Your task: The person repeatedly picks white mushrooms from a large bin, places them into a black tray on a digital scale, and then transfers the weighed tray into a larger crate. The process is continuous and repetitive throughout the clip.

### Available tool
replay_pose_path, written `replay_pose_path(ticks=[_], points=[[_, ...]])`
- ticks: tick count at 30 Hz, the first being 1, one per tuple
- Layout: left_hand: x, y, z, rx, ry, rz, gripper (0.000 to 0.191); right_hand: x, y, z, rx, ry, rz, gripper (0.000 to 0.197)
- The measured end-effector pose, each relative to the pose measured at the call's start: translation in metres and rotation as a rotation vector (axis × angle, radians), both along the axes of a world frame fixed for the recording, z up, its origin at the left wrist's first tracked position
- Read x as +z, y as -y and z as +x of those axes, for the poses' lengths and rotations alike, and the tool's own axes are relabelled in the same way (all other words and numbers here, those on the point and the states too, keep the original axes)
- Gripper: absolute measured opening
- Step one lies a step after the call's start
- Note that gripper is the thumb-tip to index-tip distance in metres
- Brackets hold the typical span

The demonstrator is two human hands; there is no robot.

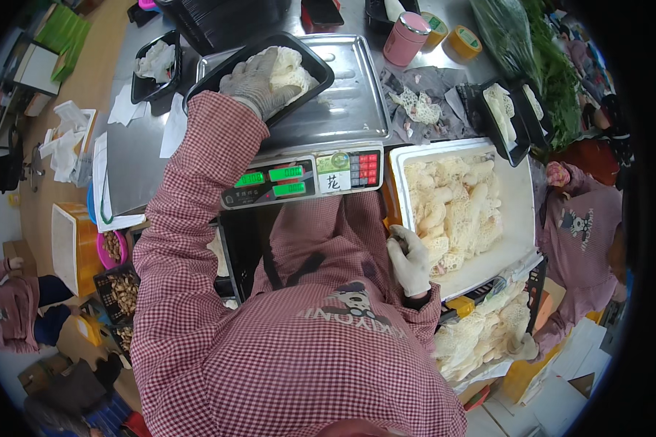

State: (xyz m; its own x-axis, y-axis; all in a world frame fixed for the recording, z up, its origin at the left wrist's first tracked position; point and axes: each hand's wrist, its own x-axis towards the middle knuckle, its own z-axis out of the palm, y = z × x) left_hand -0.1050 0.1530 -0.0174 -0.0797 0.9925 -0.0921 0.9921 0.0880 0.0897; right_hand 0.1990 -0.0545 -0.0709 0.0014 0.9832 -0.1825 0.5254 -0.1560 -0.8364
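Observation:
My left hand [257, 82], in a grey knit glove, reaches into a black plastic tray [320, 60]. Its thumb and fingers lie around a pale clump of netted mushrooms [292, 71], which look like bamboo fungus. The tray sits tilted on the steel pan [355, 87] of a digital scale [303, 177] with lit green displays. My right hand [410, 259], in a white glove, has its fingers curled beside the near left edge of a white foam box [516, 248]. Nothing shows in those fingers. Inside the box lie many netted mushrooms [459, 207].
More mushrooms [486, 338] fill a crate at the lower right, where a co-worker [585, 229] reaches in. Filled black trays [503, 117] stand beyond the box. A pink flask [407, 38] and tape rolls [463, 43] stand at the back. At left is a tray with crumpled tissue [156, 63].

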Motion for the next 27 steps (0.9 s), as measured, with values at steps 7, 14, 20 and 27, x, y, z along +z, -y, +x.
replay_pose_path(ticks=[7,14,20,27], points=[[0.009,-0.004,0.02,-0.003,-0.038,0.046,0.072,0.011,0.001,-0.001,0.025,0.06,0.076,0.026],[-0.03,-0.021,-0.048,-0.272,0.292,0.162,0.07,0.011,0.009,0.012,0.032,0.06,0.167,0.025],[-0.016,0.016,-0.092,0.021,0.57,0.537,0.052,0.003,0.017,0.019,-0.033,0.026,0.059,0.026],[-0.05,0.084,-0.098,0.505,0.786,0.265,0.048,0.006,0.009,0.006,0.053,0.036,0.112,0.026]])
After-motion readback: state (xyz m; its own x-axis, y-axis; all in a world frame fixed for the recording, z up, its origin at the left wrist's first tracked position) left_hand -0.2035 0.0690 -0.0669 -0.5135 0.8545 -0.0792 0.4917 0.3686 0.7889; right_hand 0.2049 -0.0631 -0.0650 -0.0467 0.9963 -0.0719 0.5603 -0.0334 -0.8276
